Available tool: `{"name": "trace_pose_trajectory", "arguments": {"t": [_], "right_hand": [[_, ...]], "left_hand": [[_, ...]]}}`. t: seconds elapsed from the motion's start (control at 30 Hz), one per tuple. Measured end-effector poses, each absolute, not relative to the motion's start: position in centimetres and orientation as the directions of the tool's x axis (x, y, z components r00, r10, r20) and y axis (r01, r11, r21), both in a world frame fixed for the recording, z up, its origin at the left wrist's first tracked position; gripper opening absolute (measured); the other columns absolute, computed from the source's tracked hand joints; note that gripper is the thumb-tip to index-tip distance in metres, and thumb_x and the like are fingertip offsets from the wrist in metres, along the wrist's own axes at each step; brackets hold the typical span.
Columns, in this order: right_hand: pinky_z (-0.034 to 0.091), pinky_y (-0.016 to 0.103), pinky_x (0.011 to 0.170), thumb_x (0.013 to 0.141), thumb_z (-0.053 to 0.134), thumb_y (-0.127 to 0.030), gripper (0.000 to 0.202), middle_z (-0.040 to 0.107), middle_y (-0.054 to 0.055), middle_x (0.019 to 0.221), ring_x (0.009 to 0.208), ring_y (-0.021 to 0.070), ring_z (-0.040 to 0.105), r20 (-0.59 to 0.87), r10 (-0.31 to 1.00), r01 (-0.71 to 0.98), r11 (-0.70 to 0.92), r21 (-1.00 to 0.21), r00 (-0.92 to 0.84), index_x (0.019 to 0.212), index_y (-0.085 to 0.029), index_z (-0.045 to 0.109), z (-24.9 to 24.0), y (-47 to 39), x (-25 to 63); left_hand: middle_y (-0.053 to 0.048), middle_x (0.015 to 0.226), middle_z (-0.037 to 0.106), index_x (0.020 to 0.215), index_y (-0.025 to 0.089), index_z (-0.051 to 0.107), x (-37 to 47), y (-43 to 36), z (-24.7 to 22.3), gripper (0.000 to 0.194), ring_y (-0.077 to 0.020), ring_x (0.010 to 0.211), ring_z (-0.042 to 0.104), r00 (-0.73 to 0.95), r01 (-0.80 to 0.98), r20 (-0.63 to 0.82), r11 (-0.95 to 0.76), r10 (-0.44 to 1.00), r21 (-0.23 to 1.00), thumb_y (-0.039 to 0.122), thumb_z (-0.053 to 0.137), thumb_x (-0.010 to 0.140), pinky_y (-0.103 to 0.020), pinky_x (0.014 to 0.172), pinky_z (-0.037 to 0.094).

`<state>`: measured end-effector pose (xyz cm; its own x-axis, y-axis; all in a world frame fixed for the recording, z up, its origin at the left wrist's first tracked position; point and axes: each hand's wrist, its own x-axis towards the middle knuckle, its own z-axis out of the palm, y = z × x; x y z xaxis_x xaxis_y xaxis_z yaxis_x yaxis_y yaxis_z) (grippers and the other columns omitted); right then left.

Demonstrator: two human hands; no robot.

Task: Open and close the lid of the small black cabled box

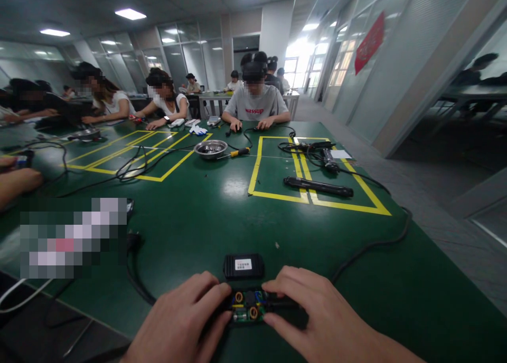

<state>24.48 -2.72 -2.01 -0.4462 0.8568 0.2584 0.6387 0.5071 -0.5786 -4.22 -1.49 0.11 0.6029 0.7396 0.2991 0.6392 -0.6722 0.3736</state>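
In the head view a green circuit board [246, 311] lies in a black casing at the front of the table, with copper-coloured coils and other small parts showing. My left hand [190, 313] grips its left end between thumb and fingers. At the opposite end my right hand [307, 305] pinches the board's edge, and a black cable runs beneath its fingers. Just beyond the board is a black cover [243, 266] with a white label, lying apart from both hands. My fingers hide the ends of the board.
A steel bowl [210, 149] and a yellow-and-black screwdriver [240, 152] lie farther back. Yellow tape frames a black bar [318, 187] and a coiled cable on the right. A black plug [133, 240] is at left. Across the green table [190, 215] a person [255, 99] sits working; others sit left.
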Motion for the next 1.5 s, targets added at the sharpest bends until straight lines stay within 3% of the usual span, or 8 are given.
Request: {"name": "trace_pose_trajectory", "arguments": {"t": [0.27,0.43,0.53,0.7,0.8,1.2,1.37,1.5], "right_hand": [[0.062,0.035,0.079,0.09,0.08,-0.009,0.03,0.081,0.006,0.102,0.091,0.025,0.078,0.316,0.835,0.604,0.546,-0.581,-0.451,0.117,-0.022,0.077,-1.4,-2.6,24.6],[0.058,0.033,0.074,0.1,0.061,-0.005,0.019,0.076,0.005,0.094,0.085,0.0221,0.075,0.338,0.829,0.589,0.556,-0.586,-0.446,0.098,-0.023,0.067,-1.2,-2.6,24.6],[0.059,0.038,0.082,0.1,0.06,-0.005,0.019,0.076,0.005,0.095,0.088,0.0241,0.075,0.334,0.824,0.616,0.565,-0.549,-0.457,0.097,-0.023,0.066,-1.3,-2.6,24.6],[0.059,0.044,0.092,0.101,0.06,-0.006,0.019,0.077,0.005,0.096,0.09,0.025,0.075,0.318,0.824,0.65,0.566,-0.507,-0.469,0.097,-0.023,0.067,-1.4,-2.5,24.6],[0.057,0.042,0.088,0.101,0.061,-0.007,0.017,0.078,0.005,0.095,0.088,0.0244,0.075,0.321,0.825,0.662,0.564,-0.493,-0.465,0.098,-0.023,0.067,-1.4,-2.5,24.6],[0.056,0.04,0.075,0.095,0.06,-0.008,0.019,0.074,0.004,0.093,0.082,0.0249,0.073,0.352,0.873,0.688,0.484,-0.54,-0.337,0.104,-0.025,0.063,-1.2,-2.5,24.3],[0.061,0.052,0.096,0.081,0.066,-0.009,0.046,0.078,0.008,0.108,0.096,0.0296,0.076,0.321,0.893,0.664,0.45,-0.597,-0.315,0.124,-0.024,0.065,-0.9,-3.1,24.3],[0.051,0.066,0.119,0.085,0.077,-0.018,0.051,0.081,0.012,0.129,0.12,0.0371,0.076,0.241,0.901,0.67,0.43,-0.605,-0.361,0.135,-0.024,0.069,-1.0,-3.0,24.4]], "left_hand": [[-0.002,0.104,0.081,0.121,0.032,0.075,-4.1,-0.8,0.5,0.022,-0.0207,0.085,0.081,0.61,0.598,0.348,-0.701,0.712,0.389,0.019,0.061,0.109,-0.025,0.074,0.063],[-0.002,0.091,0.076,0.097,0.028,0.07,-4.3,-1.0,0.8,0.022,-0.02,0.077,0.075,0.578,0.62,0.322,-0.66,0.75,0.423,0.015,0.057,0.108,-0.024,0.063,0.057],[-0.005,0.102,0.077,0.092,0.027,0.071,-4.1,-0.9,1.1,0.024,-0.0229,0.088,0.075,0.585,0.626,0.347,-0.68,0.733,0.381,0.014,0.057,0.107,-0.028,0.072,0.061],[-0.01,0.148,0.074,0.13,0.032,0.081,-3.0,0.7,0.9,0.04,-0.031,0.131,0.072,0.561,0.613,0.369,-0.672,0.741,0.416,0.012,0.055,0.108,-0.047,0.107,0.065],[-0.009,0.144,0.079,0.134,0.034,0.084,-2.4,2.2,0.3,0.042,-0.0328,0.131,0.074,0.542,0.652,0.28,-0.607,0.792,0.455,0.013,0.059,0.108,-0.054,0.11,0.064],[-0.006,0.134,0.082,0.144,0.038,0.079,-4.0,1.2,1.1,0.039,-0.0258,0.118,0.079,0.497,0.524,0.392,-0.628,0.774,0.575,0.021,0.066,0.11,-0.036,0.103,0.069],[-0.003,0.137,0.081,0.151,0.045,0.074,-3.9,0.0,1.7,0.05,-0.0245,0.122,0.077,0.626,0.489,0.288,-0.652,0.725,0.579,0.017,0.065,0.111,-0.035,0.105,0.068],[-0.004,0.136,0.08,0.151,0.045,0.074,-3.7,0.0,1.3,0.052,-0.0259,0.121,0.077,0.644,0.499,0.266,-0.657,0.717,0.565,0.016,0.069,0.109,-0.038,0.104,0.069]]}}
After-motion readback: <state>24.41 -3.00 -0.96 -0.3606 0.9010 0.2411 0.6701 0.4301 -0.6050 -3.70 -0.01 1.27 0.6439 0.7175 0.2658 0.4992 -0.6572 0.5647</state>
